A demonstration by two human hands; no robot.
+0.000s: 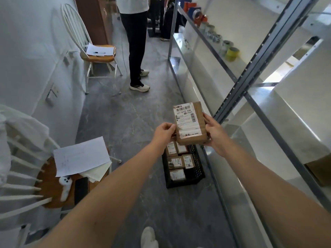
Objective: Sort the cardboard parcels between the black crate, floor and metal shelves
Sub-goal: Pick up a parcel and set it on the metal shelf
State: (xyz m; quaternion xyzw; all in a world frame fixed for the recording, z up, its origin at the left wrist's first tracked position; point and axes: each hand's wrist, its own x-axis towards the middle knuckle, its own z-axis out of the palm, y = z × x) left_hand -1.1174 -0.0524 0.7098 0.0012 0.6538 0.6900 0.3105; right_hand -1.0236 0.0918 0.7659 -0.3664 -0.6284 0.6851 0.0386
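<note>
Cardboard parcel (189, 123), held label-up at frame centre above the crate (184, 183), has the fingers of left hand (163, 132) and right hand (215, 133) clamped on its side edges, probably to read the label (185, 115) before choosing crate, floor (134, 113) or shelves (250, 70) at right.

A white spindle-back chair (47, 178) at lower left carries a sheet of paper (80, 156), a black phone (81, 189) and a small white object (65, 187) (too blurred to identify). Farther off, a second chair (97, 59) holds papers (100, 50); just beside it stands a person (136, 51) in dark trousers. A yellow tape roll (232, 54) sits at upper right.
</note>
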